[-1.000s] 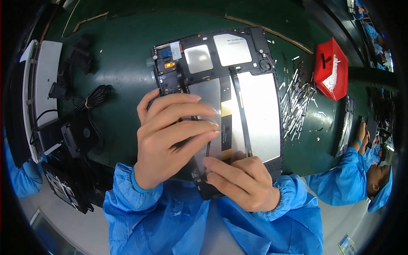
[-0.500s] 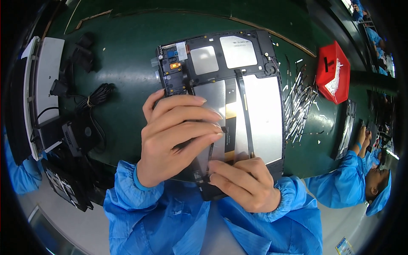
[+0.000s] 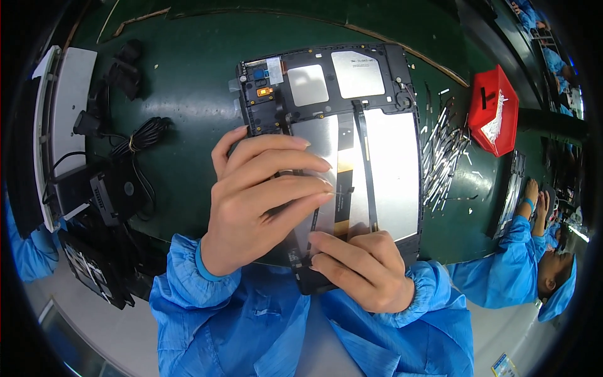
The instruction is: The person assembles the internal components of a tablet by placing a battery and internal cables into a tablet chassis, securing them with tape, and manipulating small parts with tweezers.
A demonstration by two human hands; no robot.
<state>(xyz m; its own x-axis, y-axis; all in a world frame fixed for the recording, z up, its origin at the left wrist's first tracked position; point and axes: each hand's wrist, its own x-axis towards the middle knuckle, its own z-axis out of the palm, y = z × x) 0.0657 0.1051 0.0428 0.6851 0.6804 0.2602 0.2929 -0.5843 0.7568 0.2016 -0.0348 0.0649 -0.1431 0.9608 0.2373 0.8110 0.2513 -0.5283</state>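
Observation:
An opened tablet body (image 3: 352,107) with a black frame, silver metal plates and a small circuit board lies flat on the green mat (image 3: 188,81), its back cover off. My left hand (image 3: 257,201) rests flat on its left half, fingers spread across the silver plate. My right hand (image 3: 358,270) grips the tablet's near bottom edge, fingertips pressing near a thin black flex strip (image 3: 367,169) that runs up the middle.
Several thin silvery strips (image 3: 443,157) lie scattered right of the tablet, beside a red tray (image 3: 493,110). Black cables and adapters (image 3: 135,138) sit at the left next to a white device (image 3: 66,113). Another person in blue (image 3: 527,264) works at the far right.
The tablet and both hands keep the same hold; my left fingers have shifted slightly down over the silver plate.

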